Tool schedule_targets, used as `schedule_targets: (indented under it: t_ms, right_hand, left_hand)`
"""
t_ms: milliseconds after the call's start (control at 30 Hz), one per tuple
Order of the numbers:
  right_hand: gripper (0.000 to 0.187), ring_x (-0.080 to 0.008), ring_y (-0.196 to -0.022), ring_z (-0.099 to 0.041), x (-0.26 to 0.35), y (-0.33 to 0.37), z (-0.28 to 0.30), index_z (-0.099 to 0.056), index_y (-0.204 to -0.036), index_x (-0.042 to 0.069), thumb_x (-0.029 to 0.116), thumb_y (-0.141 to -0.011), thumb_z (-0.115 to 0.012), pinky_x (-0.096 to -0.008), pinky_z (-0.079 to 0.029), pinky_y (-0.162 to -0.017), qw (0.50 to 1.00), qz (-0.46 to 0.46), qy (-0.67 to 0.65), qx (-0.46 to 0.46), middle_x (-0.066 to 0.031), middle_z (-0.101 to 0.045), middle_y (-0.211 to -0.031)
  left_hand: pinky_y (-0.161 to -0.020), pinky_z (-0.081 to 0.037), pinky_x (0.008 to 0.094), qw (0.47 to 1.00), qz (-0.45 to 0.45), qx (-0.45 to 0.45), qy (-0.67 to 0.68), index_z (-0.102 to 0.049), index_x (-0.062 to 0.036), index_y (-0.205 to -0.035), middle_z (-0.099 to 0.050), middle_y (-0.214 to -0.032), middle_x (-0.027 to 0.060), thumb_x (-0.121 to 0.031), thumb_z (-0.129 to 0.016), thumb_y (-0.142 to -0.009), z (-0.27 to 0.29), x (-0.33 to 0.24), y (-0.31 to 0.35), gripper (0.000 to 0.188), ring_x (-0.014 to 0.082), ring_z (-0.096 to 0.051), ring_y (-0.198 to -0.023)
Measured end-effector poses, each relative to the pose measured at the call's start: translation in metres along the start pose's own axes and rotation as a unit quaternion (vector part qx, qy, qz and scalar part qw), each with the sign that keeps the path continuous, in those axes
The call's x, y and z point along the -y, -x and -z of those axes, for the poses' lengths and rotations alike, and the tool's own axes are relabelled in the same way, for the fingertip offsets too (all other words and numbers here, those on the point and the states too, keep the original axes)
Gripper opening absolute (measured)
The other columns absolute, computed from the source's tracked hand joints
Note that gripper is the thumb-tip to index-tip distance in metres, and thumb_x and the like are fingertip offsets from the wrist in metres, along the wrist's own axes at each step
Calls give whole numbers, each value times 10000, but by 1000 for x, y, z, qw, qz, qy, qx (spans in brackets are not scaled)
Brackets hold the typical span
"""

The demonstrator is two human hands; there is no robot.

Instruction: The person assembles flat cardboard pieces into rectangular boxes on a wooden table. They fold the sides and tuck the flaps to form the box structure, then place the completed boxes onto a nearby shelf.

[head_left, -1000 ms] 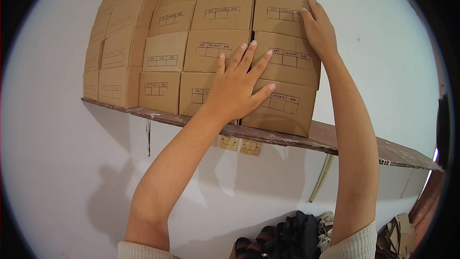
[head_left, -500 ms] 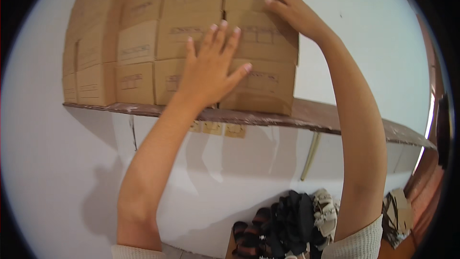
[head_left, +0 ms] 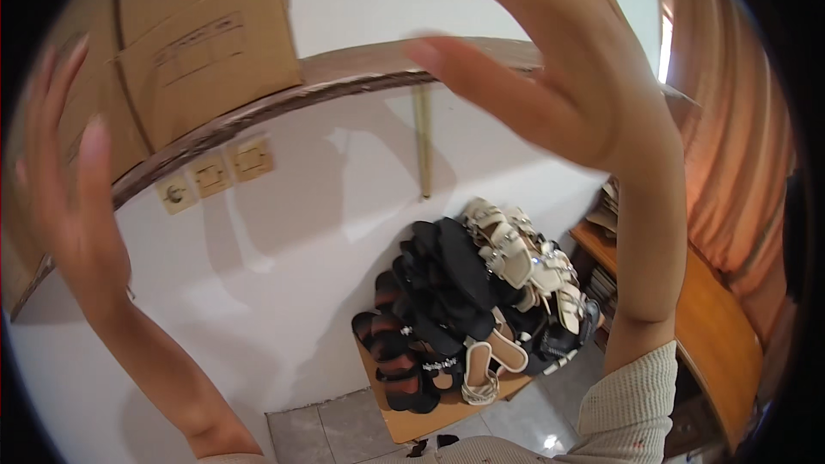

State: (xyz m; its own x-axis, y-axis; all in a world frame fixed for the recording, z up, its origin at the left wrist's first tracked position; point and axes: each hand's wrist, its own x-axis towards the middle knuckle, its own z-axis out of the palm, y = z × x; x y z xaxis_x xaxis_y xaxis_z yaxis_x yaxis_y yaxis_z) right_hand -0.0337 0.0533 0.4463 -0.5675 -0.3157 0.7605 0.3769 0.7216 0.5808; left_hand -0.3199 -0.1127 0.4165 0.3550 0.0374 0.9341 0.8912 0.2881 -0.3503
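Note:
Brown cardboard boxes [head_left: 210, 56] stand stacked on a wall shelf [head_left: 344, 86] at the upper left. My left hand [head_left: 73, 180] is raised in front of the boxes at the far left, its fingers apart and holding nothing. Whether it touches a box I cannot tell. My right hand [head_left: 550, 69] is lifted large and close at the upper right, thumb spread away from the palm. Nothing shows in it, and its fingertips run out of the top of the picture. Below, a heap of black sandals [head_left: 438, 283] and cream sandals [head_left: 507, 249] lies on a cardboard surface [head_left: 400, 421].
Wall sockets and switches [head_left: 209, 174] sit under the shelf, beside a yellowish shelf bracket [head_left: 423, 142]. At the right, a wooden cabinet [head_left: 713, 335] stands before an orange curtain [head_left: 722, 120]. Grey floor tiles [head_left: 322, 430] show at the bottom.
The view has swung down and to the right, bringing the sandals and cabinet further in. Both hands have come off the box fronts they were pressed against or close to.

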Motion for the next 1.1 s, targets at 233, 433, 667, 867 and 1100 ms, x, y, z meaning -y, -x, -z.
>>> schedule_targets:
  t_ms: [233,433,667,867,1100]
  right_hand:
    - [396,-404,-1260,-385,48,180,30,-680,-1131,116,243,-756,-678,-494,-264,-1074,971,-231,40,51,-176,-529,-1308]
    - [361,-382,-1248,-399,131,358,51,-647,-1109,61,97,-752,-686,-471,-291,-1052,857,-508,-6,82,-153,-542,-1238]
    - [361,-378,-1212,-434,186,472,108,-643,-1107,113,90,-750,-695,-461,-378,-1001,763,-619,-12,184,-135,-556,-1208]
    - [365,-373,-1196,-454,122,521,159,-641,-1106,103,95,-746,-699,-458,-381,-998,792,-594,-3,139,-134,-564,-1202]
    - [354,-354,-1188,-468,82,593,233,-649,-1102,105,114,-752,-700,-446,-380,-995,789,-586,2,185,-126,-574,-1187]
  left_hand:
    - [-1009,-382,542,912,69,-176,365,-561,33,-1125,-620,-974,203,-378,-350,-966,-35,-83,208,488,333,-596,-849]
    - [-1010,-355,427,778,377,153,478,-488,8,-1126,-560,-994,113,-171,-491,-953,-45,-235,336,249,228,-539,-921]
    - [-809,-487,327,652,333,349,586,-552,20,-1131,-601,-938,108,-51,-573,-885,1,-369,349,257,203,-599,-850]
    - [-844,-481,357,572,310,371,663,-499,16,-1204,-601,-1019,149,-35,-594,-843,11,-503,324,377,231,-608,-900]
    - [-848,-470,379,517,239,342,748,-522,-6,-1196,-611,-1040,147,-87,-665,-794,16,-693,259,434,301,-600,-949]
